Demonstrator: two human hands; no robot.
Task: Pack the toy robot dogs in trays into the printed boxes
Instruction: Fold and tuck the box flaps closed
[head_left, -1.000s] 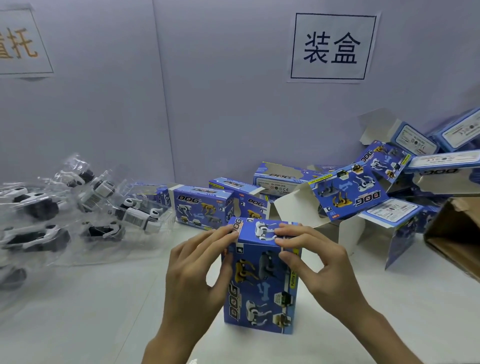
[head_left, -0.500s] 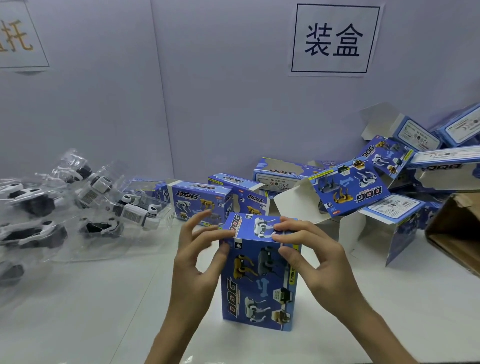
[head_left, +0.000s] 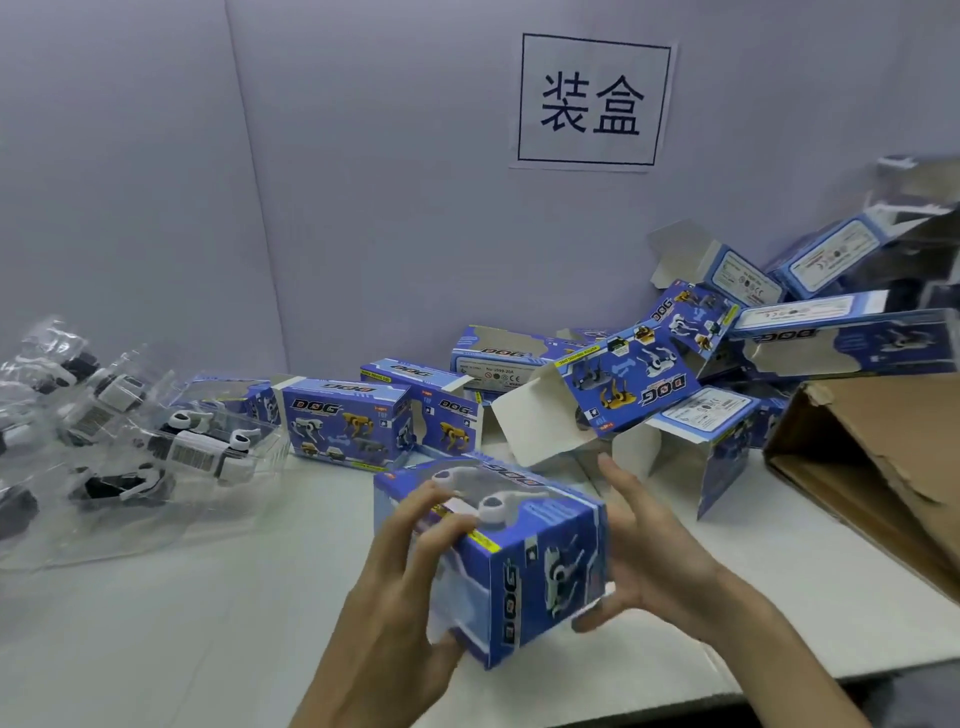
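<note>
A blue printed box (head_left: 519, 561) marked DOG is held tilted above the white table (head_left: 156, 623), closed on the sides I see. My left hand (head_left: 410, 561) grips its left end with the fingers curled over the top face. My right hand (head_left: 649, 556) cups the right end, fingers spread along that side. Toy robot dogs in clear trays (head_left: 130, 441) lie piled at the left. Several more printed boxes (head_left: 343, 421) stand along the back wall, some with open flaps (head_left: 540, 415).
A brown cardboard carton (head_left: 872, 457) lies open at the right edge. A heap of open blue boxes (head_left: 810, 332) leans against the wall behind it. A paper sign (head_left: 592, 104) hangs on the grey wall.
The box stood upright on the table with both hands pressing its top flap. Now it is lifted and tipped onto its side between the hands.
</note>
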